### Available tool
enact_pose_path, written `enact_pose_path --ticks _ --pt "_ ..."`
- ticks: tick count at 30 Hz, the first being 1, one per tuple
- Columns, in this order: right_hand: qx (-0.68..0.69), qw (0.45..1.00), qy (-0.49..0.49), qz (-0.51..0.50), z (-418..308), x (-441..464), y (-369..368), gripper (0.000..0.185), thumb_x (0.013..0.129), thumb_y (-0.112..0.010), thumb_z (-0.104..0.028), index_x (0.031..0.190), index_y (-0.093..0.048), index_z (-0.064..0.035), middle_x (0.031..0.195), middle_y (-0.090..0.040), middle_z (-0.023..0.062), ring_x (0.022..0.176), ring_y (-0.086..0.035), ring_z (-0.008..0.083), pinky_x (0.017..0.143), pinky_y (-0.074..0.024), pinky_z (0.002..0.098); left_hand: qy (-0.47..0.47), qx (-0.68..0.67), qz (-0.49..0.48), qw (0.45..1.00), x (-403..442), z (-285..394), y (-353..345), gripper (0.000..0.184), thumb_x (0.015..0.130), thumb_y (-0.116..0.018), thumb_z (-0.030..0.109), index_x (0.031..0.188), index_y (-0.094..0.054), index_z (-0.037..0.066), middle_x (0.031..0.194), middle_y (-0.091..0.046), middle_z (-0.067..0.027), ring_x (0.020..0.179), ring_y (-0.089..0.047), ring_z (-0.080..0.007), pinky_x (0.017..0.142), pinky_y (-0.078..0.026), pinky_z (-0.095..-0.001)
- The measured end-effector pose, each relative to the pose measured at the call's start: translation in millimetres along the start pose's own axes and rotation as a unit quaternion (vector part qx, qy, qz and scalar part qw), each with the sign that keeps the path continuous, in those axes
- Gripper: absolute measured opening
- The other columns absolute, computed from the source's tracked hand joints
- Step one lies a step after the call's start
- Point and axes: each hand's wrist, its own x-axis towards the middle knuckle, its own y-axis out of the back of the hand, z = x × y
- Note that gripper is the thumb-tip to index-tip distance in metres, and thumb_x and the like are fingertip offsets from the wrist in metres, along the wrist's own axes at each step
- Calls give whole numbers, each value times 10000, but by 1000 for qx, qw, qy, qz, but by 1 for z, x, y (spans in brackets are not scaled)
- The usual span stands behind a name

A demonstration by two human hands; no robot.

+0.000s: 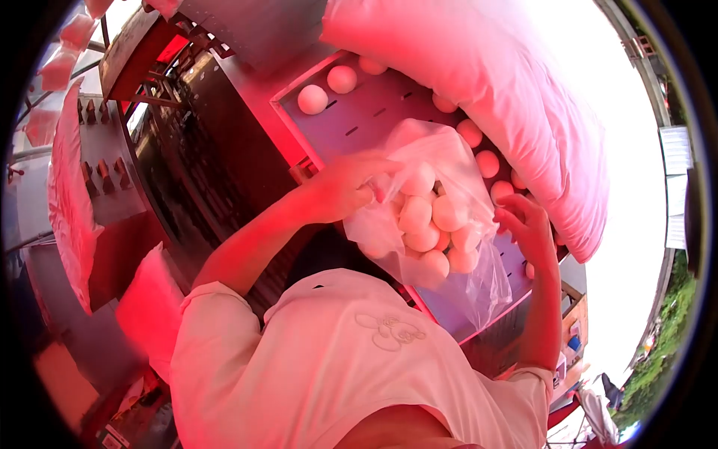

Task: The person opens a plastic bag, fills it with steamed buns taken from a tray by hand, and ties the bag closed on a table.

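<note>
Plastic bag (488, 288), bulging with pale balls (415, 215), sits over the purple panel (364, 111). The left hand (345, 185) pinches the bag's edge; the right hand (529, 224) curls its fingers at the opposite side, gripping or not, I can't tell.

Pink-red light; wooden furniture (134, 61) upper left; greenery (660, 337) lower right.

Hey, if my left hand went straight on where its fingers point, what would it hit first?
Your left hand would meet the plastic bag right in front of it first, then likely a pale ball inside, though depth is unclear.
</note>
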Motion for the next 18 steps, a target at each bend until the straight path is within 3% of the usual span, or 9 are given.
enact_pose_path --ticks 3,5,7,10,11,13,14,16,18 --pt "-125 949 290 -21 -65 146 -65 412 812 -710 -177 1163 -567 -14 1114 -606 130 972 -606 203 804 -492 332 12 -377 -48 925 4 -31 -16 622 695 -413 -94 1296 -528 15 1184 -498 -58 925 -558 -160 811 -490 -307" --pt "-273 812 512 -67 -94 244 -126 590 753 -742 -206 1271 -498 -65 1271 -511 168 1161 -492 332 946 -432 405 66 -497 -94 860 1 -30 -16 637 717 -433 -79 1343 -482 30 1250 -467 -58 912 -562 -153 776 -504 -298" --pt "-371 769 511 -101 -105 327 -192 750 697 -788 -339 1330 -455 -114 1315 -487 154 1277 -375 353 993 -396 452 81 -517 -125 843 -1 -35 -21 677 728 -455 -67 1394 -419 50 1285 -450 -56 885 -568 -143 761 -508 -295" --pt "-404 851 307 -137 -112 378 -270 958 590 -819 -498 1392 -395 -191 1457 -319 171 1344 -229 430 996 -363 562 80 -524 -162 833 -7 -54 -21 735 732 -476 -54 1443 -340 76 1304 -440 -49 845 -575 -133 760 -503 -293" --pt "-432 860 235 -137 -104 390 -297 1053 513 -817 -592 1411 -375 -263 1539 -92 185 1370 -85 483 968 -334 647 83 -540 -175 819 -11 -60 -18 750 734 -480 -47 1454 -319 86 1308 -436 -47 831 -578 -132 762 -502 -292" --pt "-457 864 191 -93 -127 352 -315 1007 546 -818 -556 1410 -370 -297 1535 -37 197 1353 -97 511 953 -345 654 88 -542 -205 810 -11 -69 -9 794 726 -487 -26 1478 -278 118 1324 -421 -51 785 -578 -130 753 -503 -294" --pt "-470 865 163 -67 -133 337 -319 986 562 -819 -538 1409 -367 -314 1533 -10 203 1345 -103 524 945 -350 657 90 -540 -213 809 -8 -72 -8 803 728 -488 -27 1483 -264 126 1212 -482 -65 780 -587 -136 747 -505 -294" --pt "-427 881 203 -9 -115 345 -323 819 577 -828 -464 1300 -491 -277 1511 -118 144 1303 -211 463 936 -389 621 97 -533 -236 807 -4 -74 -9 821 732 -490 -28 1494 -236 144 986 -603 -94 770 -604 -148 735 -510 -295" --pt "-436 871 225 -13 -112 369 -318 712 575 -832 -431 1210 -569 -248 1491 -164 108 1272 -261 429 927 -409 604 93 -499 -238 828 -3 -68 -4 825 733 -483 -16 1498 -225 152 987 -596 -89 748 -591 -139 702 -510 -276"
